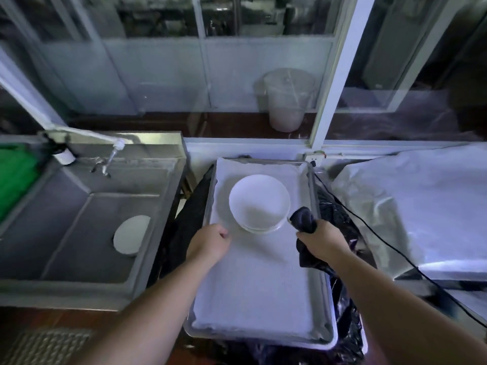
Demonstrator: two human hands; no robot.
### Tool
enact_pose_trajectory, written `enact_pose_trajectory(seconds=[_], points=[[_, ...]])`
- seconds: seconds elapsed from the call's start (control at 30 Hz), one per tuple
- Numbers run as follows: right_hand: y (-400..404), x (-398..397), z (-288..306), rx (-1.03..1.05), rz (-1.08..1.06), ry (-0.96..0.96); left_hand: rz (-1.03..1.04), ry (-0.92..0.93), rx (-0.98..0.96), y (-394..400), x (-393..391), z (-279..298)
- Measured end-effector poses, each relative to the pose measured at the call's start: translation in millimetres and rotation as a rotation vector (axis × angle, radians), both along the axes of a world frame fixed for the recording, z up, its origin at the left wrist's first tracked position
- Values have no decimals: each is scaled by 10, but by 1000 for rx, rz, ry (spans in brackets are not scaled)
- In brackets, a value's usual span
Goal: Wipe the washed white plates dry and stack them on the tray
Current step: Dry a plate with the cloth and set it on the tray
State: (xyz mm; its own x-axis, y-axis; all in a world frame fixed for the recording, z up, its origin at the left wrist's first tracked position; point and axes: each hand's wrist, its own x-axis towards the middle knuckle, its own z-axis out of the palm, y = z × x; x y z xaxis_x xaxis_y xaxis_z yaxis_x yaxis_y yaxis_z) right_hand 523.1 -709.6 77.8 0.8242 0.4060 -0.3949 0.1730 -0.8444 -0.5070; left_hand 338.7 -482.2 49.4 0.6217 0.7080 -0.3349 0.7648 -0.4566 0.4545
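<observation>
A stack of white plates [259, 202] sits on the far half of the metal tray [326, 335], which is lined with a white cloth. My left hand [209, 243] hovers over the tray just left of the stack, fingers loosely curled, holding nothing. My right hand [322, 241] grips a dark wiping cloth [303, 219] bunched up just right of the stack, near the tray's right rim. One more white plate [130, 235] leans in the steel sink [79, 259] on the left.
A tap [110, 159] hangs over the sink's back. Black plastic [342, 299] lies under the tray. A black cable [382, 238] runs to the right, past a surface covered in white sheeting [421, 206]. A white bucket [287, 98] stands behind the glass partition.
</observation>
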Motion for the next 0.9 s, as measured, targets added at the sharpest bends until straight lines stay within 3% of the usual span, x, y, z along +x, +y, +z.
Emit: enact_pose_trajectory(seconds=[0.43, 0.6, 0.9], points=[[31, -905, 158, -83, 401, -35, 35, 129, 212, -690, -1283, 291], [489, -1324, 194, -141, 619, -41, 159, 114, 182, -605, -1861, 400], [1702, -2604, 183, -80, 922, -219, 297, 167, 189, -110, -3175, 501]])
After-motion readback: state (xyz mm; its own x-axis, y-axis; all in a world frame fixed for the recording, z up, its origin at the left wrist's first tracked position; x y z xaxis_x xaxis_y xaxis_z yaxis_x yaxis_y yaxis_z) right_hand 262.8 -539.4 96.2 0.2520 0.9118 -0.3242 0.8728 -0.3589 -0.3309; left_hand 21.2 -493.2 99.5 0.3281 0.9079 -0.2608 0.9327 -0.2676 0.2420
